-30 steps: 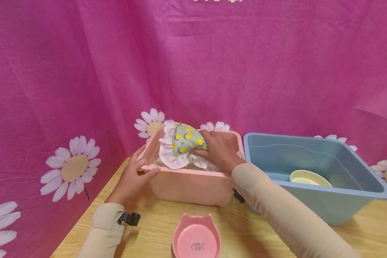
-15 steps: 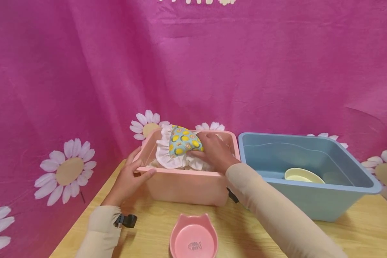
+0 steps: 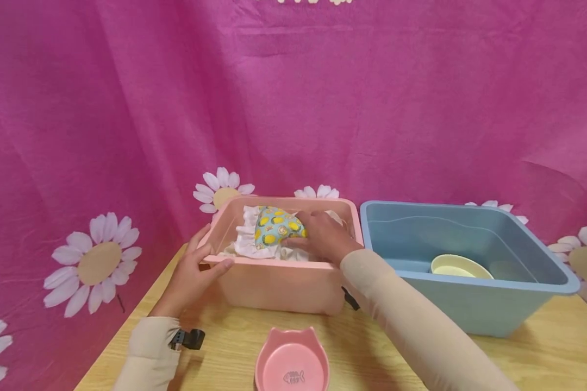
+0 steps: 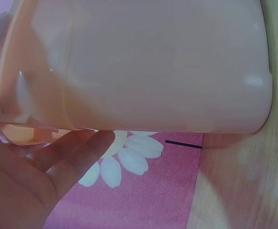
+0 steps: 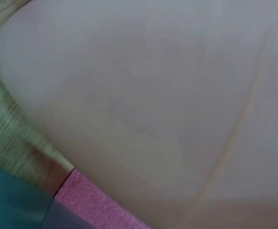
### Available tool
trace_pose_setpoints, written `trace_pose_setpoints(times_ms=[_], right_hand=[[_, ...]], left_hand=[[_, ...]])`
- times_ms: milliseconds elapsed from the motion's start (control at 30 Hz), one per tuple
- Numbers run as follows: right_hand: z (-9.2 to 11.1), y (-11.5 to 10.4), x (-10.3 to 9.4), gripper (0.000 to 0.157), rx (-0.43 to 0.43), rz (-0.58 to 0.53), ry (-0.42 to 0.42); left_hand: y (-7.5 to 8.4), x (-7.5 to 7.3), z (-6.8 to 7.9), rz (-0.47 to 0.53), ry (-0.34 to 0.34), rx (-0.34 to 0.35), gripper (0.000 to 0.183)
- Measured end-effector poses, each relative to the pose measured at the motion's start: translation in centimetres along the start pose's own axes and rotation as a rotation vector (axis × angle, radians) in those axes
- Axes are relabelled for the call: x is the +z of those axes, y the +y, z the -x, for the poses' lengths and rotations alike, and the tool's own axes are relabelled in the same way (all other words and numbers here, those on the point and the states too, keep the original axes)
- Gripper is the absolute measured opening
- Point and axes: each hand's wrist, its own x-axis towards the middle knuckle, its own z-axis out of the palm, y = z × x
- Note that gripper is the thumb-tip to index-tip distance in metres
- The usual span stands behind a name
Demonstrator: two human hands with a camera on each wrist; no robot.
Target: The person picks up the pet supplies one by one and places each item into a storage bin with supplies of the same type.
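My right hand (image 3: 326, 237) reaches into the pink plastic bin (image 3: 283, 286) in the head view. Its thumb and fingers pinch the right end of a lemon-print cloth piece with a white ruffle (image 3: 274, 227), which lies over whitish fabric inside; the cloth's exact kind cannot be told. My left hand (image 3: 192, 278) holds the bin's near left corner, its thumb on the front rim and its fingers along the left side. The left wrist view shows those fingers (image 4: 77, 160) against the outer wall. Only the bin's outer wall (image 5: 139, 95) fills most of the right wrist view; the right hand is out of it.
A blue plastic bin (image 3: 474, 304) stands close on the right with a pale yellow dish (image 3: 460, 267) inside. In front, on the wooden table (image 3: 230, 347), sits a pink cat-eared bowl (image 3: 292, 365) with a fish-bone print. A magenta flowered cloth (image 3: 293, 108) hangs behind.
My right hand has lowered the lemon-print cloth deeper into the pink bin, so its ruffle no longer rises above the back rim. My left hand keeps its place on the corner.
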Motion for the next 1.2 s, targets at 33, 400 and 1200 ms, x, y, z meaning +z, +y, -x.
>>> trace_pose_setpoints(times_ms=[33, 400, 1200], right_hand=[[0.0, 0.0, 0.0, 0.058, 0.008, -0.01, -0.018], [0.0, -0.4, 0.1, 0.075, 0.106, -0.045, -0.128], [0.2, -0.2, -0.3, 0.058, 0.035, -0.049, 0.057]], left_hand=[[0.0, 0.0, 0.0, -0.004, 0.004, 0.001, 0.037], [0.0, -0.2, 0.0, -0.025, 0.019, 0.023, 0.038], [1.4, -0.3, 0.4, -0.014, 0.022, 0.032, 0.032]])
